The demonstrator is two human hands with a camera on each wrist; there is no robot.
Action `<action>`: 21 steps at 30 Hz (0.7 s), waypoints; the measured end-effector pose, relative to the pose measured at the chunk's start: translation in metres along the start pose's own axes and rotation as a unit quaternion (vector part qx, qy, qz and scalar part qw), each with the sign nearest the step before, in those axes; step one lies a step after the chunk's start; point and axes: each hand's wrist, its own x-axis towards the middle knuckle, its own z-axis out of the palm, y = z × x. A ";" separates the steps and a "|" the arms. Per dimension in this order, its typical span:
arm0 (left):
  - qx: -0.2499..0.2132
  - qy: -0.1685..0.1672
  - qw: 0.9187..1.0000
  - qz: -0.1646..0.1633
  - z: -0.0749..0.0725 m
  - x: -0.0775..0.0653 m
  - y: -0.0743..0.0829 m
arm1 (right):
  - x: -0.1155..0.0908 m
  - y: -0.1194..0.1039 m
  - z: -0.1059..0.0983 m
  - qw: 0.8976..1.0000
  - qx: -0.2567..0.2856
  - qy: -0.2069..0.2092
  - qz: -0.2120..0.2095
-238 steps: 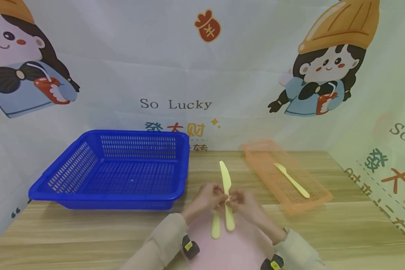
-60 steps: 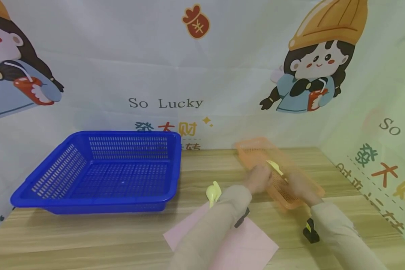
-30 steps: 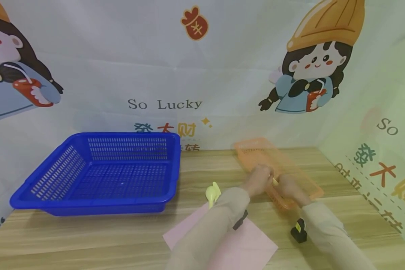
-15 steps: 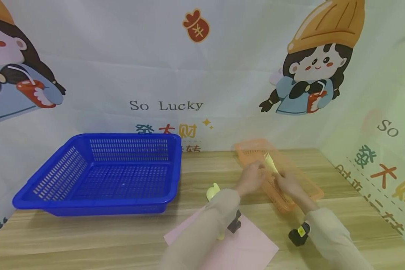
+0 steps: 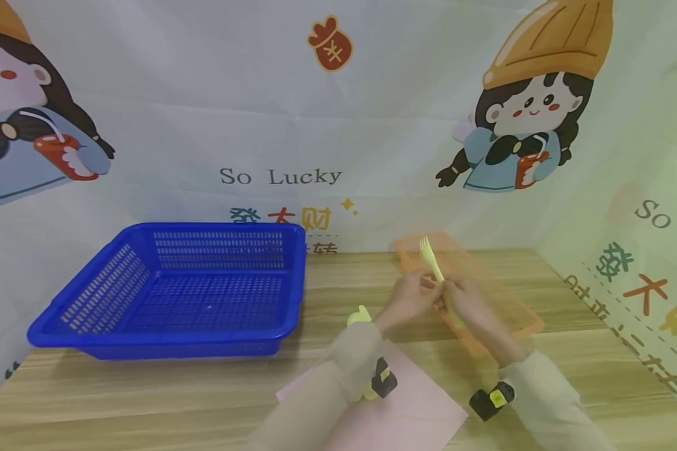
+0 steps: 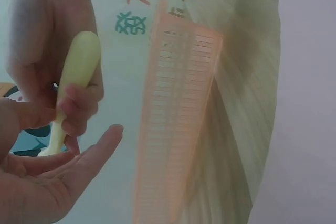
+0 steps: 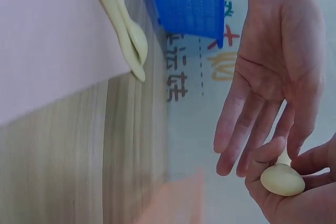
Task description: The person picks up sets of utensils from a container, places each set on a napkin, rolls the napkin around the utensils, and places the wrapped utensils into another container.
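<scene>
A pale yellow plastic fork [image 5: 431,258], tines up, is held above the orange basket [image 5: 499,280]. My left hand [image 5: 409,297] pinches its neck between thumb and index finger; the other fingers stretch out straight in the right wrist view. My right hand [image 5: 469,305] grips the handle, whose rounded end [image 6: 81,59] sticks out from its curled fingers in the left wrist view. On the pink sheet [image 5: 414,407] a yellow spoon [image 7: 135,40] and knife [image 7: 126,51] lie together, partly beyond its edge. My left sleeve hides much of them in the head view.
A large blue basket [image 5: 163,338] stands at the left of the wooden table [image 5: 146,401]. Behind everything hangs a printed white cloth [image 5: 203,113], which also rises at the right side. A small black camera [image 5: 491,401] sits at my right wrist.
Both hands first held the knife over the pink sheet; the knife now lies there with the spoon. The hands moved right into the orange basket and lifted the fork, tilting it upright.
</scene>
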 end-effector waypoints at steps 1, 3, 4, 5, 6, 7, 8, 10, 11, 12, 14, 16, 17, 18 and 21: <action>-0.001 0.003 1.000 0.000 -0.003 -0.003 0.000 | -0.001 -0.001 0.003 1.000 0.005 0.001 -0.006; -0.003 0.001 1.000 -0.006 -0.008 -0.008 0.001 | -0.003 -0.003 0.007 1.000 0.011 -0.003 -0.011; -0.011 -0.004 1.000 -0.010 -0.010 -0.010 0.001 | -0.004 -0.004 0.009 1.000 0.005 -0.005 -0.015; -0.015 -0.007 1.000 -0.013 -0.013 -0.013 0.000 | -0.005 -0.005 0.011 1.000 -0.004 -0.007 -0.019; -0.019 -0.008 1.000 -0.014 -0.015 -0.015 -0.001 | -0.006 -0.005 0.013 1.000 -0.008 -0.012 -0.021; -0.021 -0.012 1.000 -0.014 -0.017 -0.018 -0.002 | -0.007 -0.005 0.016 0.999 -0.012 -0.021 -0.028; -0.025 -0.016 0.999 -0.015 -0.019 -0.020 -0.003 | -0.007 -0.006 0.018 0.999 -0.016 -0.028 -0.029; -0.031 -0.018 0.999 -0.019 -0.023 -0.024 -0.007 | -0.009 -0.007 0.023 0.999 -0.023 -0.027 -0.034; -0.027 -0.016 0.999 -0.020 -0.024 -0.026 -0.009 | -0.009 -0.007 0.026 0.999 -0.025 -0.027 -0.036; -0.027 -0.016 0.999 -0.023 -0.026 -0.028 -0.010 | -0.010 -0.008 0.029 0.999 -0.025 -0.025 -0.038; -0.013 -0.012 0.999 -0.027 -0.028 -0.032 -0.013 | -0.011 -0.009 0.034 0.998 -0.033 -0.015 -0.041; 0.007 -0.004 1.000 -0.027 -0.029 -0.035 -0.016 | -0.013 -0.009 0.039 0.998 -0.036 -0.016 -0.043; 0.012 -0.001 1.000 -0.027 -0.030 -0.037 -0.017 | -0.013 -0.009 0.041 0.998 -0.032 -0.019 -0.040; 0.016 0.001 0.999 -0.028 -0.031 -0.039 -0.019 | -0.014 -0.009 0.043 0.998 -0.034 -0.024 -0.041; 0.023 0.007 0.999 -0.031 -0.034 -0.045 -0.023 | -0.016 -0.009 0.049 0.999 -0.028 -0.026 -0.034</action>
